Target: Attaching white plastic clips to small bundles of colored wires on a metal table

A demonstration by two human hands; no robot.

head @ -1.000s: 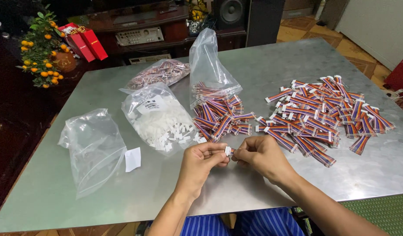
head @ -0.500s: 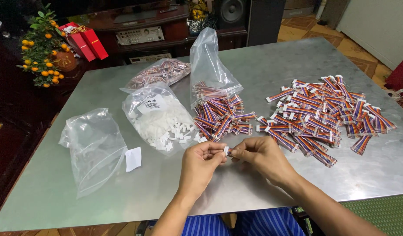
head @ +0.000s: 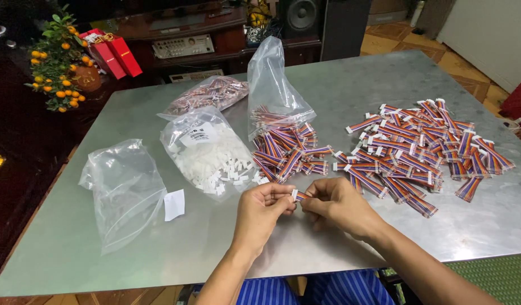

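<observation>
Little has changed since half a second ago: my hands sit in the same spot at the near edge of the surface (head: 384,73), fingers working slightly closer together. My left hand (head: 260,212) and right hand (head: 336,206) both pinch a short striped ribbon cable (head: 300,196) with a white connector end, held between my fingertips just above the metal.

Beyond my left hand lies a clear bag of small white connectors (head: 209,152) with a white rectangular label on its top face, a few pieces spilling from its mouth. Behind it rests a flatter clear bag of reddish parts (head: 207,95). An upright open bag (head: 274,90) spills striped cables into a small pile (head: 289,149). A larger spread of finished cables (head: 424,147) lies to my right. At far left sits a slack empty clear bag (head: 122,192) with a small white paper slip (head: 174,204) beside it. Two red boxes (head: 114,56) stand off the surface by a potted orange-fruit plant (head: 60,70).
</observation>
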